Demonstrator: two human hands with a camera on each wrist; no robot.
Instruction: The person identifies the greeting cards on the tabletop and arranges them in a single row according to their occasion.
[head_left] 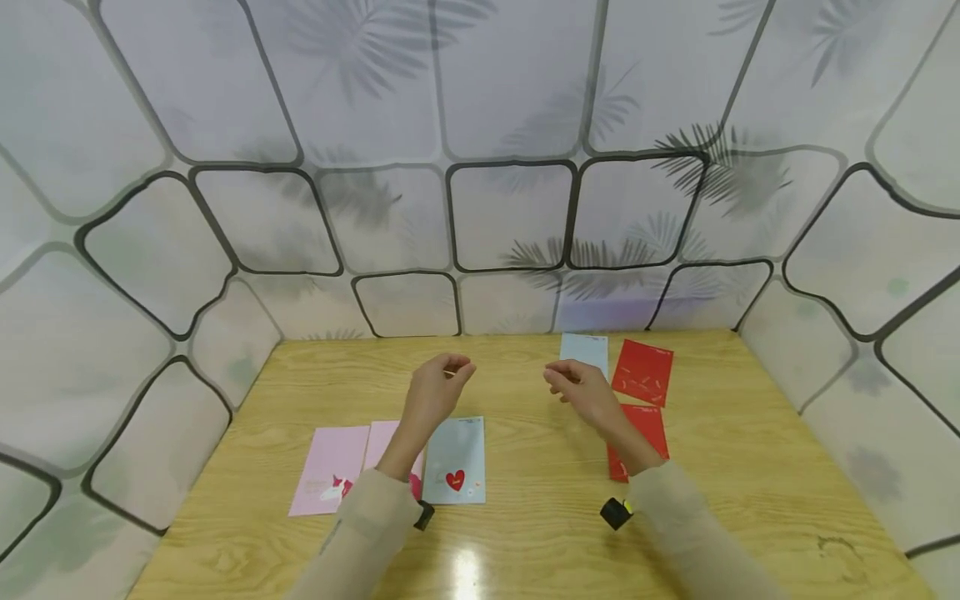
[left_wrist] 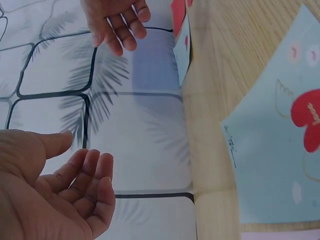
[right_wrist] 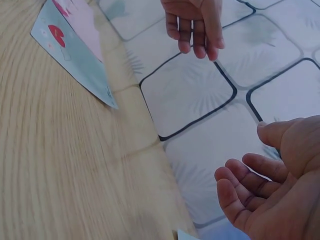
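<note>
My left hand [head_left: 437, 387] hovers above the table with fingers loosely bent and nothing in them. Below its wrist lies a light blue card [head_left: 459, 446] with a red heart, seen large in the left wrist view. Two pink cards [head_left: 333, 462] lie side by side to its left, one partly hidden by my forearm. Facing it, my right hand [head_left: 588, 393] is raised too, fingers relaxed and holding nothing. Beyond that hand is another light blue card [head_left: 585, 347], partly covered from view. A red card [head_left: 643, 372] lies to its right, and a second red card [head_left: 647, 427] sits partly behind my right forearm.
The wooden table [head_left: 525, 533] has pale patterned walls [head_left: 510, 217] at its back and sides. A small black device [head_left: 616, 513] is at my right wrist, and a similar black device [head_left: 425, 515] at my left.
</note>
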